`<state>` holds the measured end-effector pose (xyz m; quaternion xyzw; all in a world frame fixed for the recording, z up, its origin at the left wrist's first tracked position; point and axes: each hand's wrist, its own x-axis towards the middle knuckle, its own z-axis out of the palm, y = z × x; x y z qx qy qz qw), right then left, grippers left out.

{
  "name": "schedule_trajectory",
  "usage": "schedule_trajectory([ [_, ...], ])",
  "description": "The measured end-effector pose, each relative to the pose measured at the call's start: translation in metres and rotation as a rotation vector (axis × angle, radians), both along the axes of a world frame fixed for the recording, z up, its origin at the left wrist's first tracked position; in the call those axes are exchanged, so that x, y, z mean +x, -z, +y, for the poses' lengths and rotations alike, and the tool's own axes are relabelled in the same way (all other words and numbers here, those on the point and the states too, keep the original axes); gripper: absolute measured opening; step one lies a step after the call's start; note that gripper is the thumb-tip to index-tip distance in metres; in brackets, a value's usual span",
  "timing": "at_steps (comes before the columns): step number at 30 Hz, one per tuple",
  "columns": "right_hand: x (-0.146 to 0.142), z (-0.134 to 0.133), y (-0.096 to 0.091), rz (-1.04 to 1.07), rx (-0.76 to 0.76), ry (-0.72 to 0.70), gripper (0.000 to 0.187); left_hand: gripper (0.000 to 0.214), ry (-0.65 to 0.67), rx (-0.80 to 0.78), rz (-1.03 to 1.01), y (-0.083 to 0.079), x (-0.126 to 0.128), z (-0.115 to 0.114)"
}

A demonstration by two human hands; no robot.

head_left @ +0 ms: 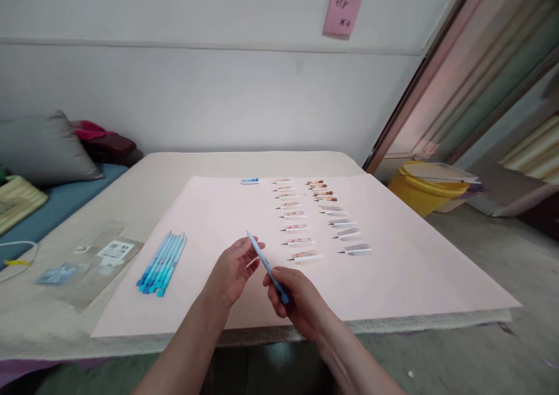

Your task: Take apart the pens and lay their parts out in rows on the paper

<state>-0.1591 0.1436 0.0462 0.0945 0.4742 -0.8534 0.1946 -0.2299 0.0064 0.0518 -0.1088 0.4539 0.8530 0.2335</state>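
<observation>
Both my hands hold one light blue pen (264, 260) above the near part of a pale pink sheet (393, 278). My right hand (297, 302) pinches the pen's darker blue lower end. My left hand (233, 270) curls round its upper part, with the tip pointing up and away from me. A bundle of several similar blue pens (162, 262) lies on the sheet to the left. Ahead lie two columns of small pen pieces: pinkish ones (294, 228) on the left, grey and brown ones (343, 223) on the right. A single blue piece (250, 180) rests at the sheet's far edge.
The sheet covers a beige table (144, 176). Clear plastic packaging with labels (94, 255) lies at the left. A grey pillow (41, 147) and red cloth sit on a blue surface beyond. A yellow tub (425, 188) stands on the floor at right. A pink note (343, 10) hangs on the wall.
</observation>
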Motion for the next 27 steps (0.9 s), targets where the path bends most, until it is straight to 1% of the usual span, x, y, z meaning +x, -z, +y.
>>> schedule_trajectory([
  [3,0.0,-0.002,-0.003,-0.003,-0.07,-0.006,0.033,0.015,0.066,0.061,0.025,-0.001,0.007,0.006],
  [5,0.0,-0.002,-0.004,0.006,-0.091,-0.012,0.033,0.015,0.093,0.09,0.026,-0.002,0.011,0.01],
  [7,0.0,-0.001,-0.004,0.023,-0.073,-0.014,0.028,0.019,0.099,0.106,0.021,-0.002,0.014,0.013],
  [9,0.001,-0.001,-0.005,0.058,0.011,0.003,0.025,0.021,0.077,0.103,0.025,-0.002,0.015,0.014],
  [11,0.001,-0.001,-0.005,0.106,0.161,0.021,0.024,0.018,0.041,0.081,0.039,-0.001,0.015,0.014],
  [15,0.003,-0.003,-0.004,0.206,0.532,0.026,0.024,0.013,-0.026,0.019,0.053,-0.003,0.015,0.015],
  [20,0.005,-0.008,0.002,0.449,1.018,0.098,0.028,0.014,-0.091,-0.111,0.09,-0.007,0.017,0.017],
  [22,0.005,-0.01,0.005,0.493,1.161,0.142,0.026,0.016,-0.123,-0.176,0.111,-0.007,0.017,0.018],
  [23,0.005,-0.011,0.006,0.495,1.198,0.164,0.024,0.017,-0.143,-0.2,0.123,-0.006,0.017,0.018],
  [24,0.005,-0.011,0.007,0.483,1.194,0.175,0.022,0.017,-0.156,-0.211,0.132,-0.006,0.017,0.018],
  [25,0.004,-0.011,0.007,0.45,1.138,0.167,0.021,0.016,-0.156,-0.208,0.135,-0.006,0.017,0.017],
  [26,0.004,-0.01,0.006,0.397,1.026,0.137,0.021,0.016,-0.144,-0.194,0.133,-0.006,0.017,0.017],
  [27,0.004,-0.008,0.004,0.333,0.865,0.091,0.022,0.016,-0.122,-0.175,0.126,-0.006,0.016,0.016],
])
